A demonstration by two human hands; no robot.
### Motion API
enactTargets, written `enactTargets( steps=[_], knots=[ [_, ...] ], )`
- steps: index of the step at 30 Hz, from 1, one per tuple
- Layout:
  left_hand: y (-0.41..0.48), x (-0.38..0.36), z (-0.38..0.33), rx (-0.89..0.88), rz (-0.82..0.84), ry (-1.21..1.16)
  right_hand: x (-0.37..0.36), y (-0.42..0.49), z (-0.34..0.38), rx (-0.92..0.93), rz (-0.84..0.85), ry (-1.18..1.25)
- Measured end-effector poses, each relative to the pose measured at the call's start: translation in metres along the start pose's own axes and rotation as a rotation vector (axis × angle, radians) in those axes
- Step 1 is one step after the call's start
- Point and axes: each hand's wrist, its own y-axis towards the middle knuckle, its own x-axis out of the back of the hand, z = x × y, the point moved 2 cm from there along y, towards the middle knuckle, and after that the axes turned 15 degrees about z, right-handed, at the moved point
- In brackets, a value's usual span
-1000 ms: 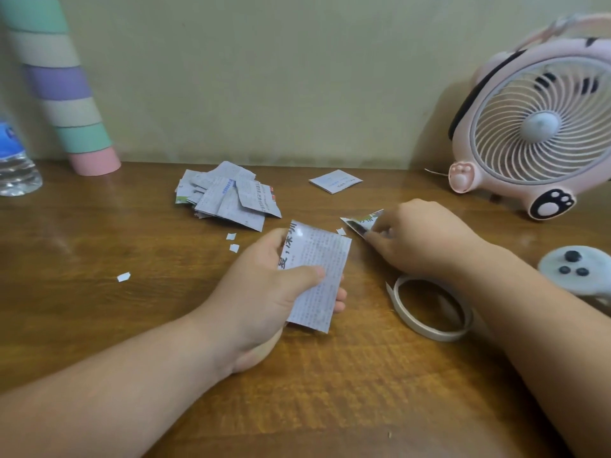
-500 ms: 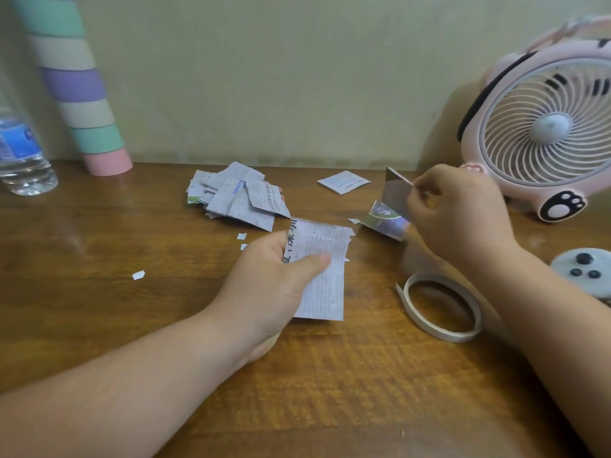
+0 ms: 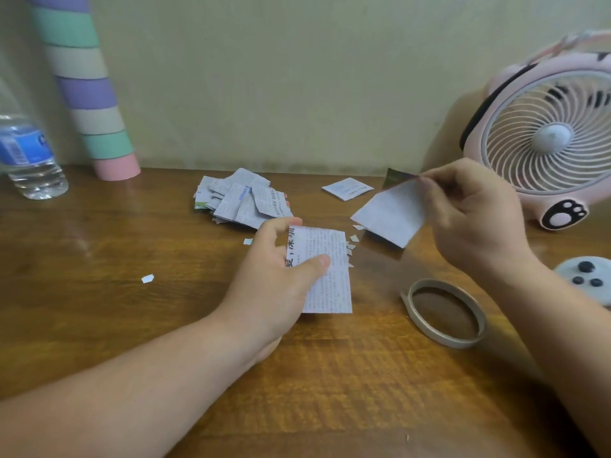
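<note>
My left hand (image 3: 277, 276) grips a rectangular newspaper piece (image 3: 327, 269) between thumb and fingers, just above the wooden table (image 3: 99, 292). My right hand (image 3: 469, 213) is raised and pinches a second, folded paper piece (image 3: 390, 213) by its upper edge, so it hangs tilted above the table. A pile of cut newspaper pieces (image 3: 241, 200) lies behind my left hand. One folded piece (image 3: 347, 188) lies alone near the wall. Small scraps (image 3: 352, 241) are scattered between the two held papers.
A roll of double-sided tape (image 3: 444, 314) lies under my right forearm. A pink fan (image 3: 549, 137) stands at the right, a pale controller (image 3: 585, 272) in front of it. A water bottle (image 3: 28, 160) and striped tube (image 3: 86, 94) stand far left. A lone scrap (image 3: 147, 278) lies left.
My right hand has picked its paper piece up off the table and lifted it, turning its pale side toward me. My left hand has kept hold of its piece.
</note>
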Motion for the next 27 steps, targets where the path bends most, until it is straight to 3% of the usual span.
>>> enactTargets(
  steps=[7,11,13,16,20,23,27],
  knots=[
    [-0.002,0.0,0.001,-0.052,0.024,0.055,-0.01,0.002,-0.011,-0.143,0.115,-0.013],
    [-0.002,0.002,-0.001,-0.156,-0.008,0.275,-0.007,0.001,0.006,-0.137,0.076,0.111],
    [-0.001,0.002,-0.004,-0.159,-0.045,0.345,-0.006,-0.006,0.025,-0.124,0.201,0.43],
    [0.001,0.003,-0.004,-0.148,-0.031,0.182,-0.015,-0.018,0.044,-0.184,0.565,0.908],
    [-0.002,0.005,-0.006,-0.183,0.101,-0.036,-0.022,-0.02,0.033,-0.226,0.729,1.051],
    [-0.004,0.004,-0.007,-0.184,0.222,0.111,-0.018,-0.019,0.03,-0.243,0.798,1.062],
    [-0.003,0.002,-0.007,-0.147,0.231,0.206,-0.016,-0.021,0.035,-0.222,0.831,1.056]
  ],
)
